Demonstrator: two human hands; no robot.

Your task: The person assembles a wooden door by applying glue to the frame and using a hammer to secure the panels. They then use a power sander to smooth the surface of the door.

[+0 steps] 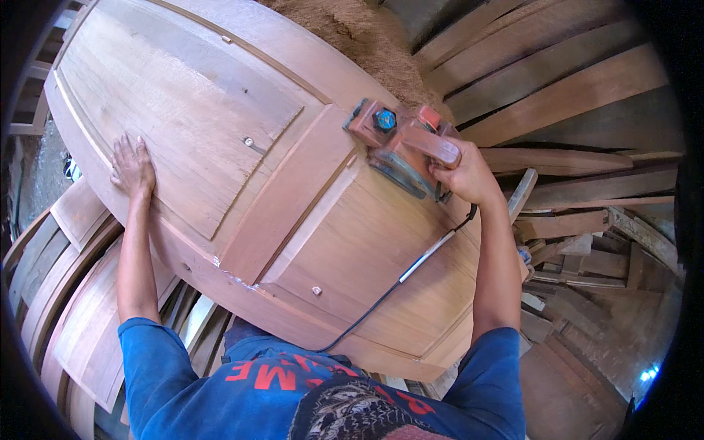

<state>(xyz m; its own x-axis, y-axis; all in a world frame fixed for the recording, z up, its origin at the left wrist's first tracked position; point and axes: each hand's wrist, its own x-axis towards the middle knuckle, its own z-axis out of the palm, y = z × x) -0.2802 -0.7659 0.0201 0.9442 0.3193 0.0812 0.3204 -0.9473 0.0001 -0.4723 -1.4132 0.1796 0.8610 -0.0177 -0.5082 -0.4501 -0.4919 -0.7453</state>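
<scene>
A large panelled wooden door lies flat in front of me, running from the far left to the near right. On its far edge, right of the middle, rests a dusty red electric hand planer with a blue front knob. My right hand is wrapped round the planer's rear handle. From the planer a dark power cord with a white sleeve on it runs back across the door toward my body. My left hand lies on the door's left side, fingers spread, holding nothing.
A heap of brown wood shavings lies beyond the door. Many long boards are stacked at the far right, with offcuts below them. More curved-looking wooden panels lean in a stack at the left.
</scene>
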